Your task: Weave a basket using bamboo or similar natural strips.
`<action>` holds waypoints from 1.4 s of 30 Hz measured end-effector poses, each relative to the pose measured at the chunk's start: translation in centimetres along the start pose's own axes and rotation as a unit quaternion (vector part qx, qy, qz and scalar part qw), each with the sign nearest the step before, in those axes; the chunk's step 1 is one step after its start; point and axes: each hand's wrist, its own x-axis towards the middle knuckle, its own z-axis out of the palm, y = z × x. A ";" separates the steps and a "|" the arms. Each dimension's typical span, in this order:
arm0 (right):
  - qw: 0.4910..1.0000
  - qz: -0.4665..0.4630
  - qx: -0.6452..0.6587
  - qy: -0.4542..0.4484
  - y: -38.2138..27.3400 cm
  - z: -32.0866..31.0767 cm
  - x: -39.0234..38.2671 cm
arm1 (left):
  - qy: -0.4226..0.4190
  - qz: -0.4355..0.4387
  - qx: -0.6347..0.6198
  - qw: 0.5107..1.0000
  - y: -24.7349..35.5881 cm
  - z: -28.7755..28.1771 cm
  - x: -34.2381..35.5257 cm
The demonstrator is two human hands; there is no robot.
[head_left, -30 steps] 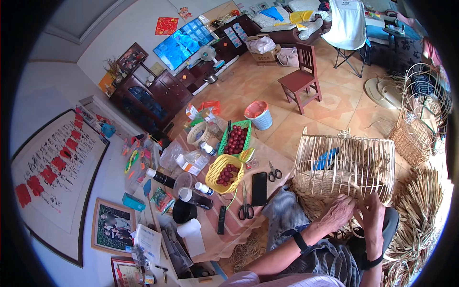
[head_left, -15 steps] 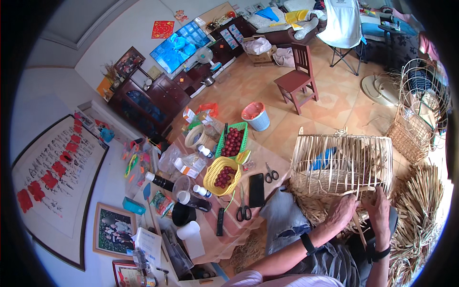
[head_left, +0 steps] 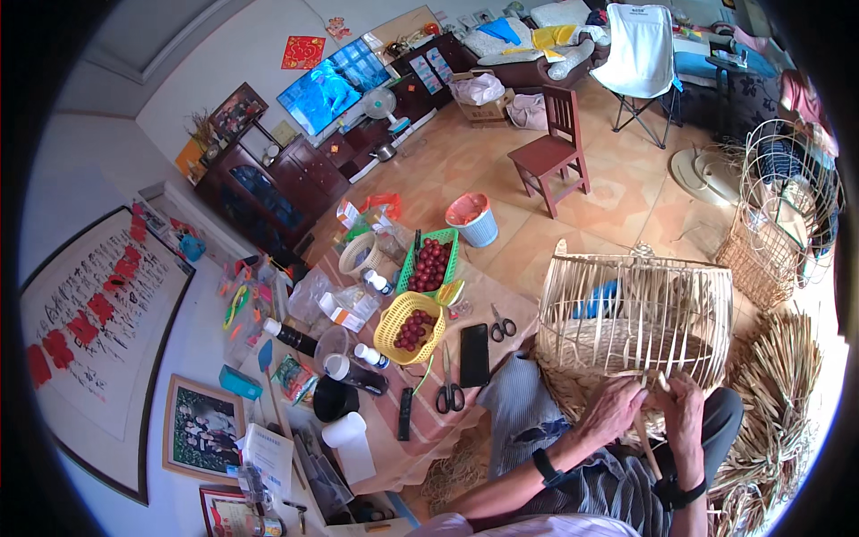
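A half-woven straw basket [head_left: 573,345] lies across my lap, its pale upright strips standing apart along the side. At its near edge my left hand [head_left: 614,410] is closed, fingertips pinching a strip against the weave. Close beside it, my right hand [head_left: 682,413] is also closed, thumb and fingers around a pale straw strip [head_left: 661,382]. A longer flat strip [head_left: 648,447] hangs down between the two hands. The fingertips are partly hidden, so the exact grip is hard to see. Something blue shows inside the basket.
On the table to my left are scissors [head_left: 450,396], a phone [head_left: 474,354], a yellow basket [head_left: 385,335] and a green basket [head_left: 455,246] of red fruit. A straw bundle [head_left: 778,403] lies at my right. Beyond stand a bin [head_left: 479,234] and a wooden chair [head_left: 540,159].
Both hands have moved slightly down and left along the basket's near edge. The curved strip that stretched across between them now shows only a short end. The whole view has shifted slightly.
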 end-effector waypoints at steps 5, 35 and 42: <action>0.997 -0.069 -0.019 -0.013 -0.1 2.8 1.0 | 0.000 0.008 0.008 1.000 -3.1 -3.2 0.5; 0.826 0.145 0.542 -0.061 6.5 -4.9 -7.0 | -0.066 0.069 0.068 0.993 -3.4 -6.9 1.6; 0.886 0.295 0.356 -0.038 4.5 -4.1 -7.3 | -0.082 0.038 0.019 0.996 -4.3 -6.6 2.0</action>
